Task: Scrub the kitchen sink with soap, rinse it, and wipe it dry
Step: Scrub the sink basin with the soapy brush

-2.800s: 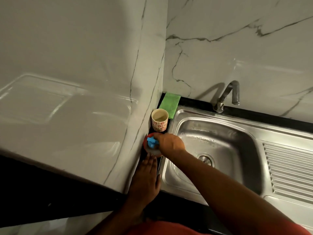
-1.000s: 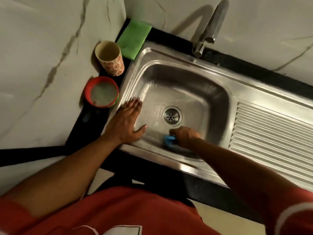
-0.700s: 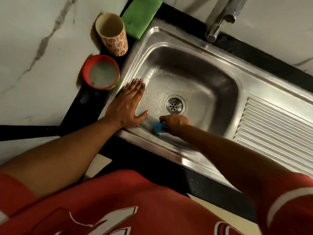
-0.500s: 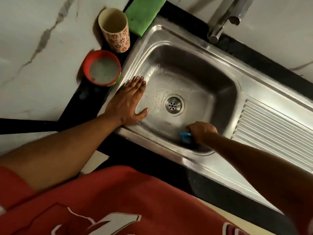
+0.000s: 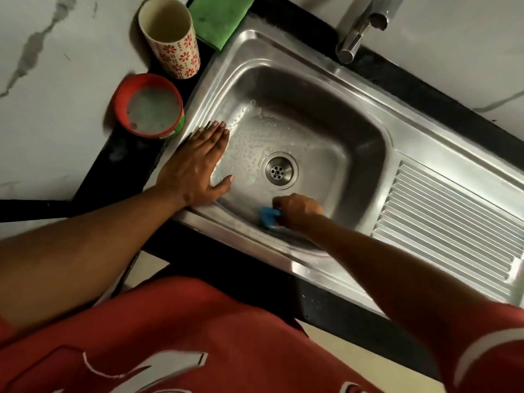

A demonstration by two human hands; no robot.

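Left hand (image 5: 198, 168) flat, right hand (image 5: 299, 209) curled

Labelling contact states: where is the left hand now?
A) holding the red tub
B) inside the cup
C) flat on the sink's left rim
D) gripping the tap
C: the left hand lies flat, fingers straight, on the sink rim; the right hand grips the blue scrubber.

One steel sink (image 5: 425, 140) with one drain (image 5: 279, 171), one ribbed draining board (image 5: 453, 222) and one tap (image 5: 360, 29). One dark desk (image 5: 411, 83). One patterned cup (image 5: 175, 49), one red tub (image 5: 120, 97), one green cloth (image 5: 218, 18), one blue scrubber (image 5: 269, 215). Two grips: the left grip (image 5: 195, 168), the right grip (image 5: 299, 209).
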